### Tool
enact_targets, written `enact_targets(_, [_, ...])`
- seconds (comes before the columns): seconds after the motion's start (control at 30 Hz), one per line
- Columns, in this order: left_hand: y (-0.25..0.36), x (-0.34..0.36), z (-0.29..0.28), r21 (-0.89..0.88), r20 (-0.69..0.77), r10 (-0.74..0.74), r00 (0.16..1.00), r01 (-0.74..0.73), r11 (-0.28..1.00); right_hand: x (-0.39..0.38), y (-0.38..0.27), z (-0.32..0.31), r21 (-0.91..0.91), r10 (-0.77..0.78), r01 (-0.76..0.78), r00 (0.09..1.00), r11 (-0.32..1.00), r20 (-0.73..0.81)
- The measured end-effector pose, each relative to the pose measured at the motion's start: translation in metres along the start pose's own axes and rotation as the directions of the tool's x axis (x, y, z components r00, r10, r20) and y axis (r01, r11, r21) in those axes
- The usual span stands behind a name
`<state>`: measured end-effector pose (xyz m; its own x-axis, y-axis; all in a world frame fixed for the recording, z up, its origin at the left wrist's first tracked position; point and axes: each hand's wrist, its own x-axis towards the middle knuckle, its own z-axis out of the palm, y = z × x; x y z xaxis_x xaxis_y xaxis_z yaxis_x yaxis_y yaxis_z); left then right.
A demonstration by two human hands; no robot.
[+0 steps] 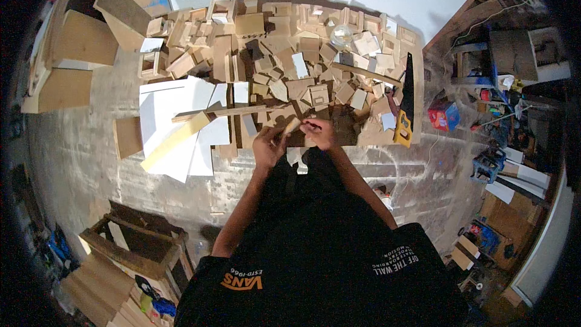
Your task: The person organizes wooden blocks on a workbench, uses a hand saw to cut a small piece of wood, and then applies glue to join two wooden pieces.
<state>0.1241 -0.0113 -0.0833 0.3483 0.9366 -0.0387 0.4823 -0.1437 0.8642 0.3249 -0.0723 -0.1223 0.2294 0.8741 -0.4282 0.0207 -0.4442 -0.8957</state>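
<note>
Standing on the floor at lower left, an open wooden box point(142, 261) contains a pale strip; its deeper interior is too dark to inspect. At the left of the tabletop point(370, 137), a small open-fronted wooden box point(161, 62) shows no identifiable contents. At the near edge, in the middle, the left of the two hands point(268, 147) pinches a small wood piece point(292, 126) between thumb and fingers, above the tabletop. The piece is judged light, stiff and dry, with little tendency to slip; cut edges may splinter, and a thin section could crack under bending. The recommended hold is across the two long sides near the lower end, leaving the upper end accessible. The right hand point(321, 133) is positioned just beside the piece with its fingers curled; whether it pinches anything cannot be told. Farther back, right of centre, a clear round container point(348, 39) sits among wood offcuts point(309, 46); its contents cannot be made out. Near the right edge lies a handsaw point(408, 88). Well apart at far right, a blue crate point(489, 165) stands beside pale boards point(525, 177); its contents are indistinct.
</note>
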Motion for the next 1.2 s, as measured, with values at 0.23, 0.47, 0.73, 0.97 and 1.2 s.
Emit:
enact_targets(0.23, [0.089, 0.009, -0.073, -0.472, 0.473, -0.297, 0.83, 0.523, 0.71, -0.047, -0.15, -0.011, -0.067, -0.261, 0.272, 0.955, 0.96, 0.143])
enact_targets(0.47, [0.068, -0.008, -0.09, -0.396, 0.685, -0.238, 0.689, 0.626, 0.672, -0.045, -0.117, -0.001, 0.068, -0.061, 0.042, 0.951, 0.997, 0.303])
enact_targets(0.73, [0.009, -0.051, -0.105, -0.332, 0.657, -0.38, 0.651, 0.703, 0.629, -0.011, -0.063, 0.055, -0.608, -0.37, 0.216, 0.919, 0.764, -0.138])
enact_targets(0.97, [0.017, -0.053, -0.13, -0.452, 0.564, -0.51, 0.649, 0.76, 0.467, 0.025, 0.012, 0.05, -0.385, -0.468, 0.352, 0.842, 0.853, -0.268])
enact_targets(1.2, [0.015, -0.062, -0.13, -0.583, 0.597, -0.48, 0.643, 0.759, 0.291, 0.023, -0.038, 0.036, -0.493, -0.506, 0.353, 0.834, 0.795, -0.219])
